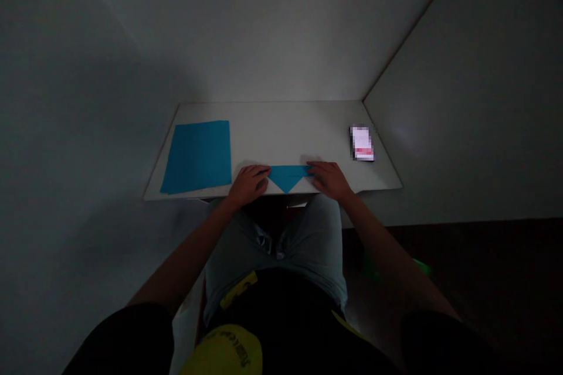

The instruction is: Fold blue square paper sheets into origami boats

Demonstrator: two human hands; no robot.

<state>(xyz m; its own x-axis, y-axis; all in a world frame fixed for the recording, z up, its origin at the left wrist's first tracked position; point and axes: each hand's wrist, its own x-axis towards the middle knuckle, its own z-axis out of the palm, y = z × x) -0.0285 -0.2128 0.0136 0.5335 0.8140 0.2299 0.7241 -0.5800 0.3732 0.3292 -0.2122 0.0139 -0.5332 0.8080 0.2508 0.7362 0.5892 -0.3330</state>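
Note:
A folded piece of blue paper (287,176) lies near the front edge of the white table, its straight side at the back and a point facing me. My left hand (249,184) grips its left end, fingers curled and tips on the back corner. At the opposite end, my right hand (329,179) holds the paper with its fingers over the right corner. The thumbs and the paper's two ends are partly hidden beneath the fingers.
Large blue paper sheets (197,155), apparently stacked, lie on the left of the white table (290,129). A phone (363,143) with a lit, blurred screen lies at the right. Walls border the table behind and at the right.

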